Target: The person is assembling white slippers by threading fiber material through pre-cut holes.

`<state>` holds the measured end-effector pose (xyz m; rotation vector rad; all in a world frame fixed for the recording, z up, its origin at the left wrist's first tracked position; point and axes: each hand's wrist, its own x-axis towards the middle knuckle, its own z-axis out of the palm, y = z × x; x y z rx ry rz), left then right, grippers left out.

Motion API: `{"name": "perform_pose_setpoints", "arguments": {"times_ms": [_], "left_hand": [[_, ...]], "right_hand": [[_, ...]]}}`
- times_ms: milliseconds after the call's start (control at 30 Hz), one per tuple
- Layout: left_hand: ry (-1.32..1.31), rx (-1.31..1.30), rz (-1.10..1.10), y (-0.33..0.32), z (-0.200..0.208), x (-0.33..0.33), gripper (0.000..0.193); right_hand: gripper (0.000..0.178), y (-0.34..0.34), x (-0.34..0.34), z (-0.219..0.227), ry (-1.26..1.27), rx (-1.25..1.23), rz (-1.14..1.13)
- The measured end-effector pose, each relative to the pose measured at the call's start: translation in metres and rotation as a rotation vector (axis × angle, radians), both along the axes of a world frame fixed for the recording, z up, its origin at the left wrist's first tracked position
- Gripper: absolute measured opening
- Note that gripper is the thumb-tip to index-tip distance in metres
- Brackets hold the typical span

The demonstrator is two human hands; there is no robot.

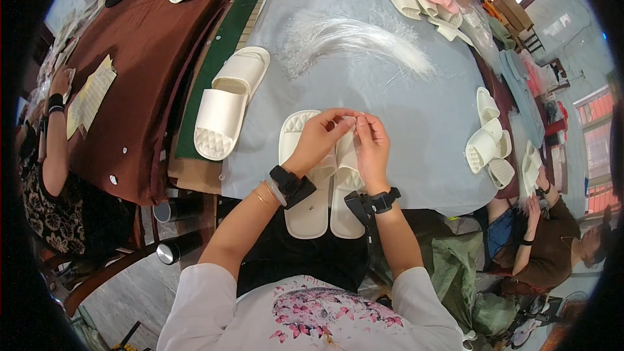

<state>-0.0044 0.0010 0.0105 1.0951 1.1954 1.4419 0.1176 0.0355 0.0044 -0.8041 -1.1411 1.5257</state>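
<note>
A pair of cream slide slippers lies side by side at the table's near edge, a left slipper (305, 220) and a right slipper (346, 223). Above their straps, my left hand (317, 140) and my right hand (373, 156) meet with fingertips pinched together. Whatever is between the fingers is too small to make out. My wrists and hands cover parts of both slippers. Beyond them a fanned bundle of thin clear plastic strands (364, 39) lies on the grey-blue table cover (416, 117).
Two overlapping cream slippers (221, 114) lie at the left edge. More slippers lie at the far right (426, 0) and right edge (487, 143). A brown-covered table (149, 58) adjoins on the left. Co-workers sit left (55, 149) and right (552, 247); dark bottles (179, 247) stand low left.
</note>
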Motion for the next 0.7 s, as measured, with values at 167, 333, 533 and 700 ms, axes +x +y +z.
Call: {"name": "perform_pose_setpoints", "arguments": {"times_ms": [167,333,533,700], "left_hand": [[-0.096,0.001,0.052,0.0,-0.002,-0.002,0.023],[-0.028,-0.025,-0.007,0.0,0.003,-0.002,0.025],[0.041,-0.033,-0.003,0.0,-0.002,-0.004,0.024],[-0.272,-0.079,0.117,-0.002,0.008,-0.003,0.024]], "right_hand": [[0.018,-0.001,-0.001,0.001,-0.08,0.054,0.018],[0.019,-0.003,-0.001,0.006,-0.118,0.083,-0.003],[0.021,-0.004,-0.004,0.008,-0.181,0.151,-0.025],[0.017,0.0,0.0,-0.001,-0.093,0.084,-0.043]]}}
